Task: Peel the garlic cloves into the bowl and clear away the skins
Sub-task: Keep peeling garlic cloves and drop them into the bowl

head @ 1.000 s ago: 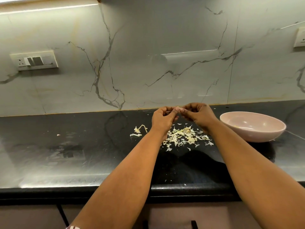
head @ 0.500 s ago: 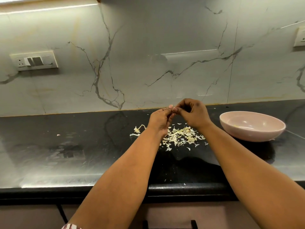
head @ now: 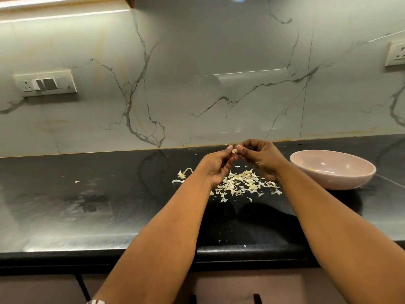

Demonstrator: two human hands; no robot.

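A small pale garlic clove [head: 235, 150] is pinched between the fingertips of both hands, held above the black counter. My left hand [head: 215, 166] grips it from the left with curled fingers, and my right hand [head: 262, 157] pinches it from the right. Below the hands lies a scattered pile of dry garlic skins [head: 243, 184]. A pale pink bowl [head: 359, 175] stands on the counter to the right of my right hand, with a bit of peeled garlic [head: 312, 169] inside near its left wall.
A garlic stem and root scrap [head: 183, 173] lies left of the pile, and a tiny skin fleck [head: 76, 181] sits far left. The black counter [head: 87, 205] meets a marble wall with a switch plate [head: 46, 83] and a socket [head: 396, 52].
Both hands shifted slightly: the pinch point between them moved left, then back right and up a little. The clove now shows between the fingertips. The bowl and skins stayed put.
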